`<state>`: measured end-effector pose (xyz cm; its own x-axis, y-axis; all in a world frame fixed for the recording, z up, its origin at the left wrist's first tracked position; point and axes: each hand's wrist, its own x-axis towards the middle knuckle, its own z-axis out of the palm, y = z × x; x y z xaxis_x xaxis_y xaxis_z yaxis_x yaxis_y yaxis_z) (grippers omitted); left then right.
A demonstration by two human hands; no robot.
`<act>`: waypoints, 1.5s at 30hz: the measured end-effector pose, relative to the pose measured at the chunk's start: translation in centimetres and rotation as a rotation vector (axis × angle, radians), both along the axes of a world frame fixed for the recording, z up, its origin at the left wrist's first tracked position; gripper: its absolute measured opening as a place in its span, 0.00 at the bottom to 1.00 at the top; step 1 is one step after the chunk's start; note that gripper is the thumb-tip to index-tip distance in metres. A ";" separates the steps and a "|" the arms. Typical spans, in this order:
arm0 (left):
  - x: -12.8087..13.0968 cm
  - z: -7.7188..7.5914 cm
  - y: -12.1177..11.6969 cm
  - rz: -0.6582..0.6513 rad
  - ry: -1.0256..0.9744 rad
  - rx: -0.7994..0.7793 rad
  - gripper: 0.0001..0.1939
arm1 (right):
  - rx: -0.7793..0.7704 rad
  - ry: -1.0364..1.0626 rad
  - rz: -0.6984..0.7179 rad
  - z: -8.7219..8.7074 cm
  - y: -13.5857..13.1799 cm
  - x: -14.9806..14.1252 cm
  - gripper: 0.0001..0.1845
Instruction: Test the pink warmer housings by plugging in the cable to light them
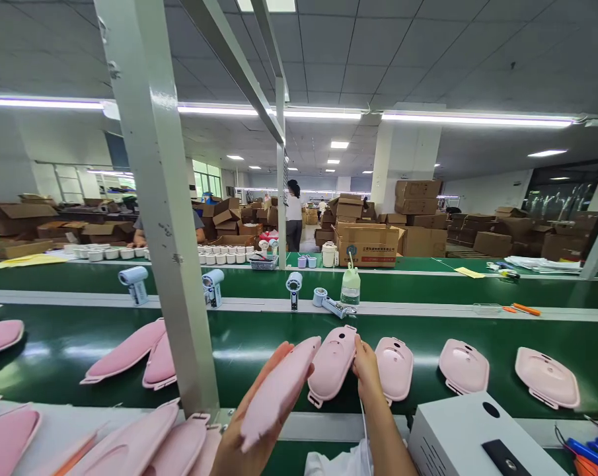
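Observation:
My left hand point(239, 433) is wrapped round a pink oval piece point(281, 390), tilted with its smooth side towards me. Just right of it, a pink plastic shell point(332, 363) with a small dark hole and end tabs is tilted above the green belt. My right hand point(368, 367) has its fingers closed at the shell's upper right edge; the fingertips are partly hidden. Close behind that hand, another pink shell point(395, 367) lies on the belt. A thin white cable point(365, 423) hangs by my right wrist.
More pink shells point(464, 365) lie along the green belt point(259, 337); others are piled lower left point(130, 436). A metal post point(164, 198) rises left of my hands. A grey box point(487, 436) stands right. Beyond are blue handheld fans point(294, 287), a bottle point(351, 287) and a person point(293, 215).

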<state>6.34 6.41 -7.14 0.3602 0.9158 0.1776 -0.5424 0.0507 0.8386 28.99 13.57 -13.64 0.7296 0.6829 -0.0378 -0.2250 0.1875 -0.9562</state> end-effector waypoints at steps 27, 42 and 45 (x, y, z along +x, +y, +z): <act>-3.8 2.6 -0.8 0.557 0.311 0.391 0.32 | -0.047 -0.866 1.104 13.3 -11.8 -5.9 0.16; -5.4 4.4 -1.9 0.429 0.635 0.232 0.46 | -0.030 -0.819 1.287 12.3 -10.2 -6.2 0.09; -5.3 4.8 -1.4 0.294 0.509 -0.017 0.50 | -0.033 -0.769 1.281 12.3 -10.4 -6.2 0.08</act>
